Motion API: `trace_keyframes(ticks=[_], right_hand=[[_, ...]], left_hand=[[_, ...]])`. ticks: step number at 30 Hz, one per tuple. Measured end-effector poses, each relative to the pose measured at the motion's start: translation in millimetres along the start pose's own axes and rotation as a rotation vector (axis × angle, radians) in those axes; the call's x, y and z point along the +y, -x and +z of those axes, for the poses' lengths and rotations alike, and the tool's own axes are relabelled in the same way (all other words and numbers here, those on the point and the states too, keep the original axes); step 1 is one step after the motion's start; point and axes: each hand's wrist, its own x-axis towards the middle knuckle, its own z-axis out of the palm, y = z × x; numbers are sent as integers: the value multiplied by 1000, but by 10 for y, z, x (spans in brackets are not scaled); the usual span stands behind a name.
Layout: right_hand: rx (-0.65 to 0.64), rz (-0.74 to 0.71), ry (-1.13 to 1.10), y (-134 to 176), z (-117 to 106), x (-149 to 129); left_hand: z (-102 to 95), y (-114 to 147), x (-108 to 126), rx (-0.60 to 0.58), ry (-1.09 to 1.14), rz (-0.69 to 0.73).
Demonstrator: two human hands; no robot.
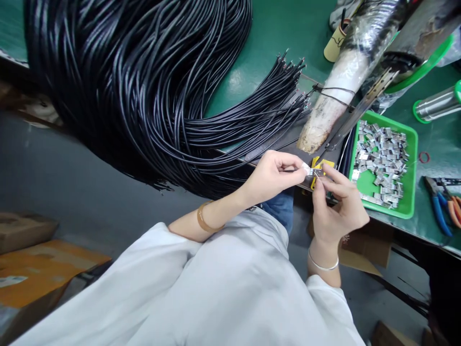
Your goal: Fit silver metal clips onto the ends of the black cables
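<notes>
My left hand (279,173) is closed, thumb and fingers pinching the end of a black cable near a small metal connector (316,172). White material wraps one of its fingertips. From the other side my right hand (336,202) comes in, its thumb and fingers closed on a thin wire (317,177) at the connector. Finger overlap hides the exact grip. Behind the fingertips lies a yellow piece (328,164) at the bench edge. A large bundle of black cables (144,86) spreads to the left, its stripped ends (297,65) pointing right.
A green tray (414,168) of small metal connectors (385,158) stands right of my hands. A wrapped duct (334,86) comes down close above them. Pliers (441,206) lie at far right on the green bench (281,29). Cardboard boxes (46,269) stand low at left.
</notes>
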Motion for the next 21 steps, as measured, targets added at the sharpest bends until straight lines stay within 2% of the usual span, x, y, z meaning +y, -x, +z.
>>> trace_keyframes(ticks=[7, 11, 16, 21], right_hand=[[-11, -14, 21, -58, 53, 18], [16, -40, 44, -139, 49, -55], [-10, -49, 18, -144, 11, -89], [-97, -43, 20, -84, -28, -50]], left_hand=[[38, -18, -32, 131, -177, 110], [51, -12, 20, 118, -132, 127], [29, -7, 56, 85, -104, 95], [-15, 14, 34, 67, -197, 51]])
